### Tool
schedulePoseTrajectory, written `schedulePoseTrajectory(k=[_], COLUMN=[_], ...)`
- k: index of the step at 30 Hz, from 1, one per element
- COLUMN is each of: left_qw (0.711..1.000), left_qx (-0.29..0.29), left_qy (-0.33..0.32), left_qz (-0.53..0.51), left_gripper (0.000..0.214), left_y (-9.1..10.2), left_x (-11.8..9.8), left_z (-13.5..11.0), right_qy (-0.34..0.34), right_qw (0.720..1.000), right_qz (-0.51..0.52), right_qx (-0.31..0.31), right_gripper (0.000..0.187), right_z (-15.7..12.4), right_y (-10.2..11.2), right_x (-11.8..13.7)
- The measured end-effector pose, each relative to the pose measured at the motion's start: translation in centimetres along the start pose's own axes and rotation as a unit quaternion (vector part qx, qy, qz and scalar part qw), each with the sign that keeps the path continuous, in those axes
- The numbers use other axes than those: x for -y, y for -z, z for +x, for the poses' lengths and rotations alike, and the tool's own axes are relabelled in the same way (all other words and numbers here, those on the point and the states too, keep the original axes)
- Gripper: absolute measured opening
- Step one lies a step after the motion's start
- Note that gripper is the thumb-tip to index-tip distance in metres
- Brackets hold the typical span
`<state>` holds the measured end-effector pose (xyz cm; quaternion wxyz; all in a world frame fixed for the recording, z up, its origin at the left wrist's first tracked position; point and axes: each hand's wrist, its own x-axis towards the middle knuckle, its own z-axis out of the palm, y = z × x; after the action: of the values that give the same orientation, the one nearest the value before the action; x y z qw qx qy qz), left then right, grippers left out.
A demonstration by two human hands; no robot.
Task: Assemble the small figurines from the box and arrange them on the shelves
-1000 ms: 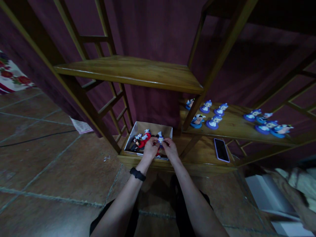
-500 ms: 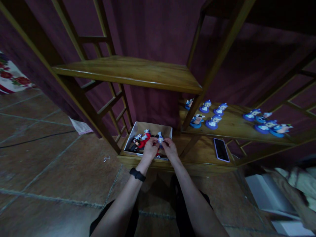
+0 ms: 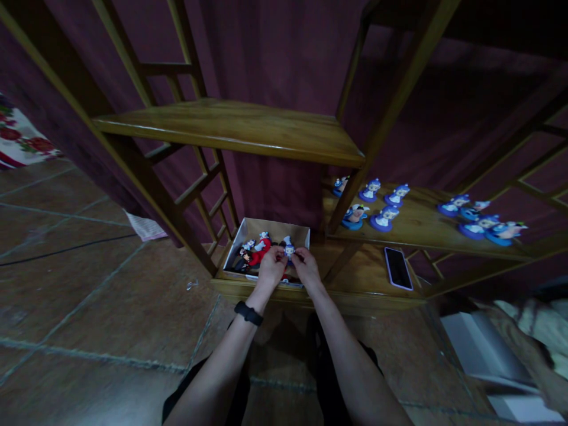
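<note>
Between my two hands is a small blue-haired figurine [image 3: 289, 249], held over the right part of a white-walled cardboard box [image 3: 234, 239]. My left hand [image 3: 271, 267] pinches it from the left, and my right hand [image 3: 307, 269] grips it from the right with closed fingers. Its lower part is partly covered by my fingertips. Left of my hands, several red, white and black figurines [image 3: 257, 254] lie jumbled in the box. A dark band [image 3: 248, 313] is around my left wrist.
Blue-based figurines [image 3: 384, 219] stand in groups on the wooden shelf [image 3: 421, 228] to the right. Below it lies a phone [image 3: 398, 269]. An upper shelf board [image 3: 231, 127] and a slanting post [image 3: 350, 192] frame the box. A white box [image 3: 483, 349] sits at lower right.
Almost nothing differs. Both hands stay on the figurine over the box, and the view has shifted very slightly.
</note>
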<state>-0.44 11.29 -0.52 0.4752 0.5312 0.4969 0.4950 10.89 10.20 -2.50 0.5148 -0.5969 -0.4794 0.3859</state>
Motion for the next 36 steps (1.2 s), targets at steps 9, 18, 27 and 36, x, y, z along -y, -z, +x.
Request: schedulePoseTrajectory(k=[9,18,27,36], left_qw=[0.996,0.991,0.989,0.99], left_qx=[0.002,0.002,-0.001,0.0], left_qy=[-0.043,-0.037,-0.031,-0.042], left_qz=[0.072,0.127,0.142,0.134], left_gripper=[0.016,0.012,0.011,0.009], left_y=[-0.2,-0.1,-0.1,-0.1], left_x=[0.6,0.1,-0.7,-0.3], left_z=[0.3,0.0,-0.3,-0.2], right_qy=[0.012,0.01,0.01,0.007], right_qw=[1.0,1.0,1.0,1.0], right_qz=[-0.009,-0.012,-0.014,-0.026], right_qx=[0.005,0.008,0.007,0.008], right_gripper=[0.013,0.015,0.017,0.016], right_z=[-0.1,0.1,0.0,0.0], right_y=[0.1,0.0,0.1,0.2], right_x=[0.3,-0.1,0.1,0.1])
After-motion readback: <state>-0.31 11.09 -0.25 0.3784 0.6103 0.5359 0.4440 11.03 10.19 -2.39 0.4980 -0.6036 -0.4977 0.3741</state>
